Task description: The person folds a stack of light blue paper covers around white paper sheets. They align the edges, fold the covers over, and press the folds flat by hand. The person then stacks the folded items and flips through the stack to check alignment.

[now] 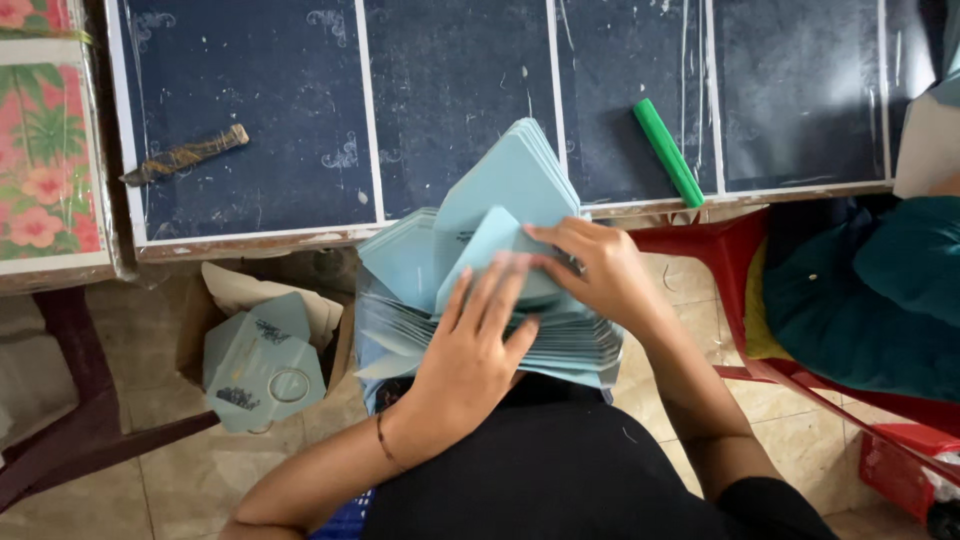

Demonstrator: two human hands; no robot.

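Note:
A thick stack of pale blue flat cardboard cutouts (500, 190) rests on my lap against the edge of the dark tiled table (260, 110). My left hand (470, 350) lies flat on the stack, its fingers spread over the front sheets. My right hand (595, 270) pinches the sheets near the middle and bends some of them upward. The lower part of the stack fans out under both hands.
A box on the floor at the left holds more pale blue cutouts (262, 365). On the table lie a green marker (668, 152) and a brownish stick-like tool (187, 155). A red plastic chair (740, 250) and a person in dark teal (870, 290) are at the right.

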